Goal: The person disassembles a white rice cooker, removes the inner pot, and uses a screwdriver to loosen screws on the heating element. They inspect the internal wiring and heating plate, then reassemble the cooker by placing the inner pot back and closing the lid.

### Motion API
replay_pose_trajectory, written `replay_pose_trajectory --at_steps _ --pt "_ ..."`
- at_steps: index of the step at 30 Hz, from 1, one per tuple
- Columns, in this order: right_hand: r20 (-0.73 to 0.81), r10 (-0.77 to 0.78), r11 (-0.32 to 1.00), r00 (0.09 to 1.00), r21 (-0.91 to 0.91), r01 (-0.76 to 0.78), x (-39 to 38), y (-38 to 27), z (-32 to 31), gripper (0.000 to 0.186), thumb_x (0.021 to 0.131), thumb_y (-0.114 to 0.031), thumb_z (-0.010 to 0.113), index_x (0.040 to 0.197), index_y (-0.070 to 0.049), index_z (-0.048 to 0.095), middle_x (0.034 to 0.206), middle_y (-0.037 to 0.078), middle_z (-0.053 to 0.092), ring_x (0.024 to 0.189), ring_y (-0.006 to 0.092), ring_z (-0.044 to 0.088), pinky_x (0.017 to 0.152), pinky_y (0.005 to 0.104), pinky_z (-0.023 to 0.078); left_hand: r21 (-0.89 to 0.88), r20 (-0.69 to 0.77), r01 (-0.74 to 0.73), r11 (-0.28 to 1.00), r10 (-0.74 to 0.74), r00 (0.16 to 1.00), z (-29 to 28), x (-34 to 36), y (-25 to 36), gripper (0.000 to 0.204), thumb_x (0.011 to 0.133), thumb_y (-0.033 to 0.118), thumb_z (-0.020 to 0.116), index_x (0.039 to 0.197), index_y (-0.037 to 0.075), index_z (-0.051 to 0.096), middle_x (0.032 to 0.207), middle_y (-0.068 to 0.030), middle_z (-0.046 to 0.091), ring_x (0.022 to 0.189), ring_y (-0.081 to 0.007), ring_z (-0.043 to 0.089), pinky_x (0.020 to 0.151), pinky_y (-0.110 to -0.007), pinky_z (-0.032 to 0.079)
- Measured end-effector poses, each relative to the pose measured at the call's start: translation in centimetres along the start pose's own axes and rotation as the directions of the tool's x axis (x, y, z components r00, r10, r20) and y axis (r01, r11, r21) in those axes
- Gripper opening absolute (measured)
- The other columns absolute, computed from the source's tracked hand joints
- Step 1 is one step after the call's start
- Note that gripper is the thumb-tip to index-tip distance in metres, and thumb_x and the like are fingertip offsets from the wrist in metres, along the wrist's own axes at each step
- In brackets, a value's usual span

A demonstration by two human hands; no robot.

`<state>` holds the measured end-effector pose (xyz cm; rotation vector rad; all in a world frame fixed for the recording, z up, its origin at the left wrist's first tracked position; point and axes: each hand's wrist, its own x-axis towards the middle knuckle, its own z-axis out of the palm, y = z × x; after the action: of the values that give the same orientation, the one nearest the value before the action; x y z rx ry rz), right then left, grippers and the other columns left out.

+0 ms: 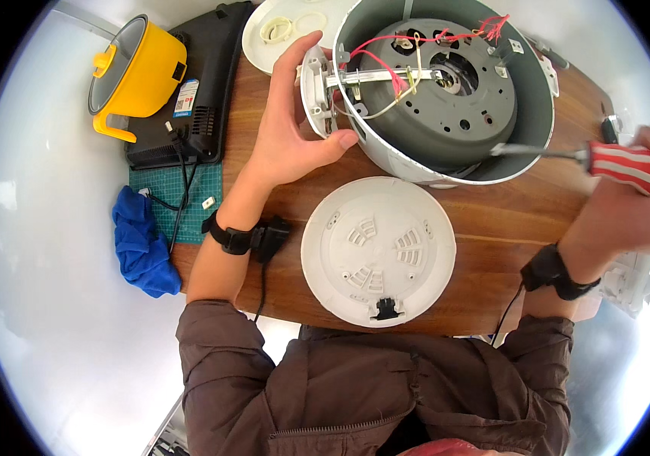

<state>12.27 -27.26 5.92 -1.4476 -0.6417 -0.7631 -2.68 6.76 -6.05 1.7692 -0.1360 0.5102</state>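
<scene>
Our cooker shell [536, 110] stood at the tabletop's [492, 235] far side, pale-rimmed and grey within, around a holed metal dome [435, 121]; loose red wires [397, 82] trailed over this dome. Our left grip [290, 144] pinched the white panel [313, 95] between thumb and fingers at the shell's left rim. Our right grip [636, 199] was wrapped round a red-and-white screwdriver [623, 163], its shaft crossing the right rim. Nearer us lay a vented white disc [378, 254]; leftward were a yellow pot [154, 72], a black appliance [215, 68], a green mat [211, 182] and a blue cloth [141, 247].
</scene>
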Motion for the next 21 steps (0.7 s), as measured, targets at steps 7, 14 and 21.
replay_pose_trajectory --at_steps 7,14,21 --pt "-0.084 0.235 0.959 0.968 0.181 -0.217 -4.3 -0.3 7.1 0.056 0.11 -0.049 0.044 0.115 0.006 0.054 0.086 0.011 0.064 0.084 0.0225 0.065 0.082 0.0318 0.056 0.027 0.071 -0.051 0.998 0.049 0.996 -0.8 0.1 -0.6 0.115 0.072 0.022 0.093 0.162 0.013 0.024 0.145 -0.012 0.044 0.13 -0.0246 0.052 0.107 -0.041 0.049" --pt "0.127 0.324 0.926 0.938 0.159 -0.342 -4.9 -0.4 6.0 0.038 0.107 -0.036 0.06 0.106 0.002 0.064 0.085 0.007 0.066 0.076 0.0139 0.065 0.069 0.0228 0.052 -0.001 0.067 -0.049 0.999 0.049 0.997 -0.7 0.2 -0.3 0.112 0.072 0.018 0.092 0.162 0.013 0.024 0.144 -0.0122 0.046 0.129 -0.0247 0.054 0.107 -0.041 0.05" --pt "0.377 0.509 0.852 0.774 -0.348 -0.391 -4.4 -0.8 0.4 0.045 0.094 -0.045 0.076 0.108 -0.002 0.068 0.092 0.003 0.066 0.084 0.0102 0.064 0.076 0.024 0.051 -0.094 0.017 0.038 0.995 -0.037 0.999 0.0 0.0 0.1 0.111 0.077 0.039 0.089 0.161 0.006 0.026 0.148 -0.0112 0.046 0.129 -0.0196 0.052 0.103 -0.034 0.048"
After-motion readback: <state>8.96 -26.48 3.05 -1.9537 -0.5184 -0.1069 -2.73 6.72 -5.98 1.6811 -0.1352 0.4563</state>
